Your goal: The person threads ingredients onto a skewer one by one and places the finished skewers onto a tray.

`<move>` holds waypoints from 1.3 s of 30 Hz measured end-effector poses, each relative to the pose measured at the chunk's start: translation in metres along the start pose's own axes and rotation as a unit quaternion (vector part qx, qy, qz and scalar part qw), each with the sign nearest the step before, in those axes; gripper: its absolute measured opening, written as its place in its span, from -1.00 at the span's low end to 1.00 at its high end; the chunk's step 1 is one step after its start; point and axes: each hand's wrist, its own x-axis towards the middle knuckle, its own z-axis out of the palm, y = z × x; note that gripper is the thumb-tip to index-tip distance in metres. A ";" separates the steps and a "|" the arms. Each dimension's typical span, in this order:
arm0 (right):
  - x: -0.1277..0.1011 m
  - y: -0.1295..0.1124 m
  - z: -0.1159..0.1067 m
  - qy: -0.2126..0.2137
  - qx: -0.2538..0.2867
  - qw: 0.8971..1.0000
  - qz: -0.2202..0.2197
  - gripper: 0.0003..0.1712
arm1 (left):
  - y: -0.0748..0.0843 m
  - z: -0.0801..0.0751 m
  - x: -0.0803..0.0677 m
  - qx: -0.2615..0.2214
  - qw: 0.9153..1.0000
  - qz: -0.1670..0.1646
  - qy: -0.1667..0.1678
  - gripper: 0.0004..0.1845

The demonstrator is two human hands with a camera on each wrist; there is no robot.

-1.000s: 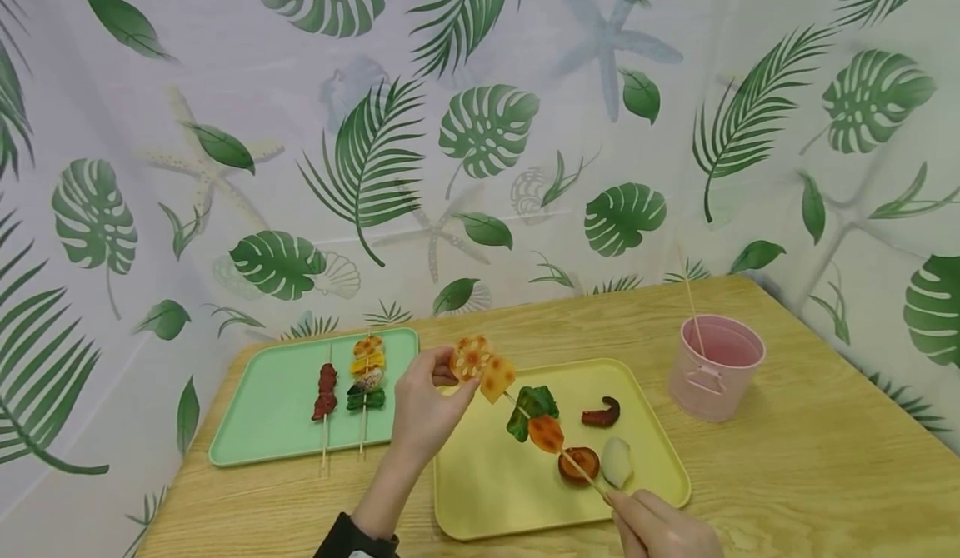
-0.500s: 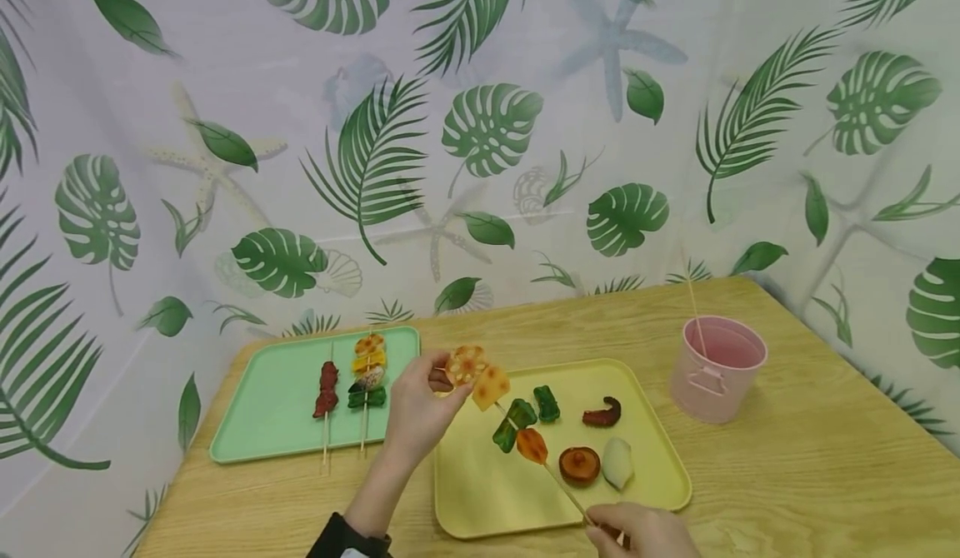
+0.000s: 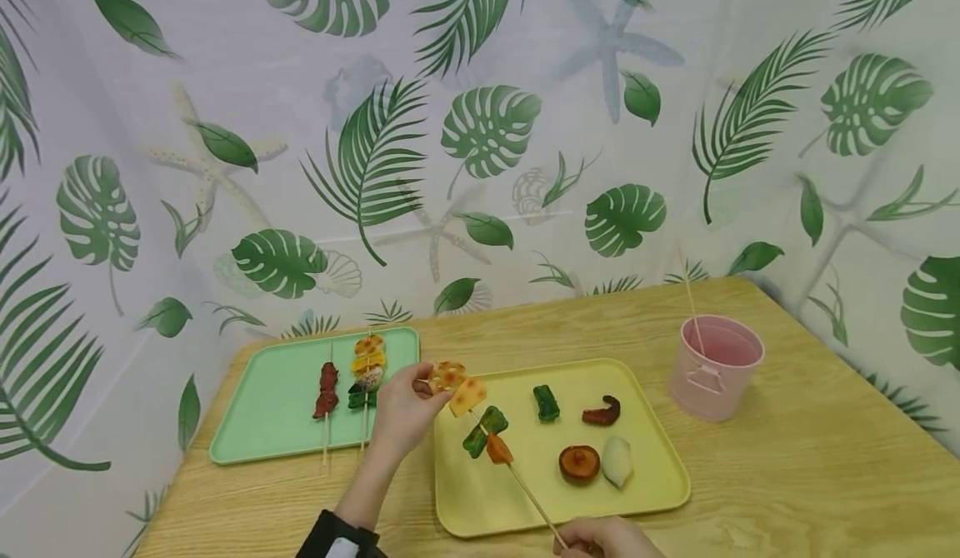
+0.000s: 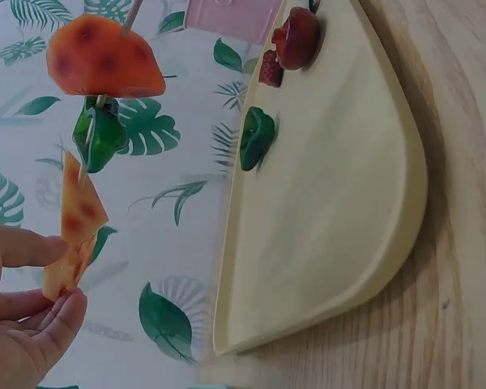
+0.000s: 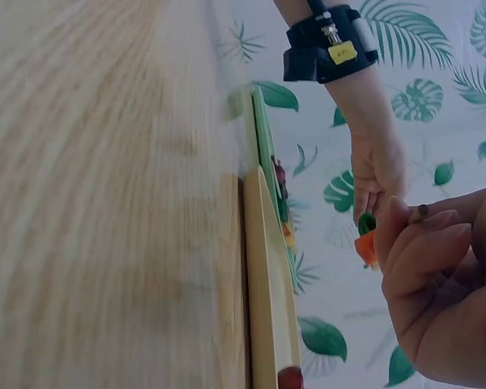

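Over the yellow tray point(image 3: 480, 516) a loaded skewer point(image 3: 534, 501) slants between my hands. My left hand point(image 3: 405, 408) pinches a round toy lotus root slice point(image 3: 447, 376) at its upper end. Below the slice come a yellow square piece point(image 3: 469, 397), a green pepper piece point(image 3: 486, 431) and an orange piece point(image 3: 498, 449). My right hand point(image 3: 607, 538) holds the bare lower end of the stick between thumb and fingers. In the left wrist view the orange piece point(image 4: 105, 61) is nearest the camera. The right wrist view shows the curled fingers of the right hand point(image 5: 441, 284).
On the yellow tray lie a green pepper piece point(image 3: 547, 404), a curled dark-red piece point(image 3: 602, 412), a mushroom point(image 3: 579, 465) and a white piece point(image 3: 617, 462). The green tray point(image 3: 262, 408) bears two finished-looking skewers. A pink bucket point(image 3: 712, 375) with a thin stick stands right.
Both hands and the skewer have moved left and a little down. The green pepper piece and mushroom on the yellow tray, earlier partly behind the skewer, now show fully.
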 end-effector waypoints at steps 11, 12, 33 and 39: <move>0.045 -0.036 0.008 -0.012 0.105 0.994 -0.005 -0.78 | -0.026 -0.040 0.005 -0.017 0.995 -0.059 0.076 -0.50; 0.050 -0.040 0.009 -0.011 0.104 0.995 0.000 -0.78 | -0.029 -0.045 0.005 -0.017 0.994 -0.061 0.086 -0.49; 0.226 -0.091 0.129 0.026 0.100 0.994 0.019 -0.81 | -0.124 -0.176 0.036 0.081 0.976 -0.166 0.117 -0.55; 0.263 -0.086 0.163 0.051 0.119 0.988 0.085 -0.82 | -0.143 -0.157 0.027 0.026 0.979 -0.187 0.075 -0.57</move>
